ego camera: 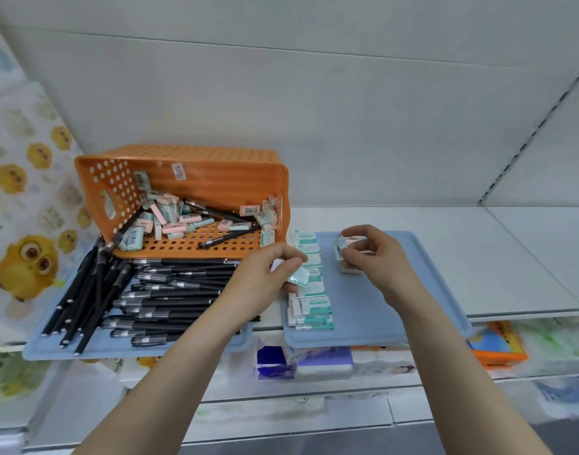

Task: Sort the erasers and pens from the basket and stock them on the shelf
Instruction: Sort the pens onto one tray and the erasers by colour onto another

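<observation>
Head view
A: Where is the basket?
B: The orange basket (196, 165) lies tipped on its side at the back of the white shelf (478, 244), with its open mouth facing the camera. Loose erasers (173, 218), pink and mint, are jumbled on its lower wall, with a few stray pens (227, 239) among them.
A: And what is already laid out?
B: Two pale blue trays sit side by side on the shelf, their front edges overhanging it. The left tray (41, 349) carries a heap of black pens (169, 290), most lying crosswise and some fanned toward the left corner. The basket's lower edge meets the back of that heap. The right tray (413, 307) has a column of mint erasers (312, 307) along its left side, running front to back.
A: The left grip?
B: The left grip (265, 274) is over that column, thumb and fingers pinching a single mint eraser (299, 278), which is tilted.
A: And the right grip?
B: The right grip (376, 254) is further right above the same tray, fingers curled round a small bundle of pink erasers (348, 254). I cannot tell whether the bundle touches the tray.
A: Anything below?
B: A lower shelf (314, 385) with packaged goods (324, 359), too blurred to read
</observation>
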Action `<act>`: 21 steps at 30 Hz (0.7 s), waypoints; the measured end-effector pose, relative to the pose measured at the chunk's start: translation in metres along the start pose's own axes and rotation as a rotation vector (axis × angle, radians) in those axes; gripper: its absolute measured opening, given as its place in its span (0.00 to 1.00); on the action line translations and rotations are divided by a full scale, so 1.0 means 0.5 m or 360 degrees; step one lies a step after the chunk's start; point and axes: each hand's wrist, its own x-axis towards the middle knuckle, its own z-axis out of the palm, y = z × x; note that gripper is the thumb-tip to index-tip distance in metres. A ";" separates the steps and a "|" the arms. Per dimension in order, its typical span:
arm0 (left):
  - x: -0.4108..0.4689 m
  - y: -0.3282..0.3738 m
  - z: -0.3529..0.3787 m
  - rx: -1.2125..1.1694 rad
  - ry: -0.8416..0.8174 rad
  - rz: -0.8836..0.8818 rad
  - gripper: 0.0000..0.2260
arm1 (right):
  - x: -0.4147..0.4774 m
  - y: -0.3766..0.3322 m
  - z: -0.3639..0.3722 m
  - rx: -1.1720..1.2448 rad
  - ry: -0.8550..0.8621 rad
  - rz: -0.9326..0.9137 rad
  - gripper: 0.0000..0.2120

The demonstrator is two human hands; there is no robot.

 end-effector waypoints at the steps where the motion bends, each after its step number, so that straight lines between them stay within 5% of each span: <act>1: -0.001 -0.002 -0.004 -0.0030 -0.0010 -0.0027 0.07 | 0.010 0.001 0.004 -0.0060 0.0005 -0.0003 0.11; 7: -0.004 -0.007 -0.029 -0.0221 -0.0061 -0.0090 0.14 | 0.060 0.001 0.008 -0.0061 0.0058 -0.0065 0.17; 14: 0.014 0.007 0.000 -0.0260 -0.0010 0.0036 0.11 | 0.051 0.034 -0.085 0.0157 0.0112 0.0051 0.12; 18: 0.038 0.020 0.038 -0.0173 -0.0025 0.0076 0.10 | 0.038 0.044 -0.158 -0.0176 0.0249 -0.0005 0.10; 21: 0.051 0.033 0.068 -0.0106 0.0017 0.0090 0.10 | 0.028 0.051 -0.206 -0.0654 0.0055 0.0044 0.10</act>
